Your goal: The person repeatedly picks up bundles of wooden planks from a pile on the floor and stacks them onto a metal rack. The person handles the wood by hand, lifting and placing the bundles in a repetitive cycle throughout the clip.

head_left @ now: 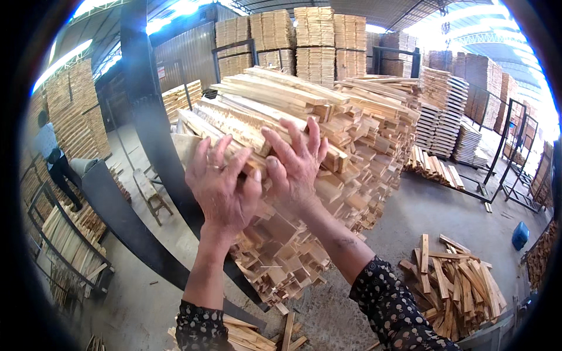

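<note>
Your left hand is half open, fingers spread and bent over the near ends of the top boards; the palm side is hidden, so can't tell if it grips or only presses. Your right hand is just beside it, fingers fanned and loosely curled, thumb bent in toward the left hand; it looks in contact with the same layer, grip also not visible. Those boards lie lengthwise, pointing away from you, on top of the big stack, and their near ends don't line up. Below, the end faces step in and out, jagged all the way down. Main risk, my read: a loose top board slides or rolls if you press harder on one side, and your fingertips get nipped between neighbours. Second: pulling toward you with little support under the near ends could tip a piece off onto the floor. Third: bare skin on what looks like rough-cut wood, so splinters if a hand drags. Your right sleeve could snag on the ragged ends if that arm drops. The black post runs up along the stack's left; a wide left swing could rap your knuckles, though depth is hard to judge. Loose pile lies on the floor to the right: trip hazard if you step that way.
</note>
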Demonstrator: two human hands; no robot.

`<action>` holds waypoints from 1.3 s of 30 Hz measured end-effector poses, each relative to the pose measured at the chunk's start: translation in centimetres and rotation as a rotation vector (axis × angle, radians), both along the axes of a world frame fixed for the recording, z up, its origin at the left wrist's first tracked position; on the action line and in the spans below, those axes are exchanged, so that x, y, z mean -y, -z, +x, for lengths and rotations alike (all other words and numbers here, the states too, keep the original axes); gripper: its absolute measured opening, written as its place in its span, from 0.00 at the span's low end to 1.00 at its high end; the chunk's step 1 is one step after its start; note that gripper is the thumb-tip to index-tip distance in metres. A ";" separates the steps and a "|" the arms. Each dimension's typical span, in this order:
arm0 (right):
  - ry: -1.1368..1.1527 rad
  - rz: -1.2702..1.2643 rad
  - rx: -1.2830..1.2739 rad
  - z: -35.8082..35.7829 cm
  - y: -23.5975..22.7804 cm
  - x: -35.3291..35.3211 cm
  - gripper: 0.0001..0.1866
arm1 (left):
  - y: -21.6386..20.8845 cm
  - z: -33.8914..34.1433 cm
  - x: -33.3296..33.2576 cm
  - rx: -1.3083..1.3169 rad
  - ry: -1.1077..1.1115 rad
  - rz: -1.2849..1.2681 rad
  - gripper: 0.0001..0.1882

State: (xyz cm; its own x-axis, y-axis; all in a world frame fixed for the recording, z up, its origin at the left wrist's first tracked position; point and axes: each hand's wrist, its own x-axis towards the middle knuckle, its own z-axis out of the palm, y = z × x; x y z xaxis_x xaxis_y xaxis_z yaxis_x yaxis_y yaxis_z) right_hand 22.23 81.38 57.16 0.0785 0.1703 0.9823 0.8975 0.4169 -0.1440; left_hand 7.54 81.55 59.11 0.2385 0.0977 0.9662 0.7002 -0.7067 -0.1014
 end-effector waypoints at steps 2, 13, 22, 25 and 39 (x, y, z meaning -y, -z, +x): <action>0.000 0.018 0.003 0.1 0.1 -1.0 0.21 | 0.2 0.1 -0.9 0.020 0.002 0.008 0.15; -0.008 -0.115 0.016 -1.0 0.1 -4.8 0.21 | 0.4 -0.1 -1.0 0.021 -0.105 -0.046 0.14; -0.091 -0.297 0.185 0.7 -1.6 -2.6 0.23 | -2.3 -3.2 -4.5 0.059 -0.238 -0.230 0.15; -0.015 -0.260 0.194 -0.9 -3.2 -0.6 0.25 | -1.5 -3.8 -5.2 0.090 -0.083 -0.168 0.12; -0.023 -0.790 0.682 -6.5 -7.3 -0.7 0.23 | 1.0 -6.2 -6.2 0.700 -0.058 0.018 0.18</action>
State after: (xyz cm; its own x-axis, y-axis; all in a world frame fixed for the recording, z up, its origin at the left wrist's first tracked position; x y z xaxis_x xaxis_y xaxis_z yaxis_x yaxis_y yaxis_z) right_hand 15.76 82.06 64.45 -0.4622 0.7781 0.4255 0.8840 0.4425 0.1510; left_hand 1.30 87.71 58.08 -0.4457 0.0743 0.8921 0.6417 -0.6683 0.3762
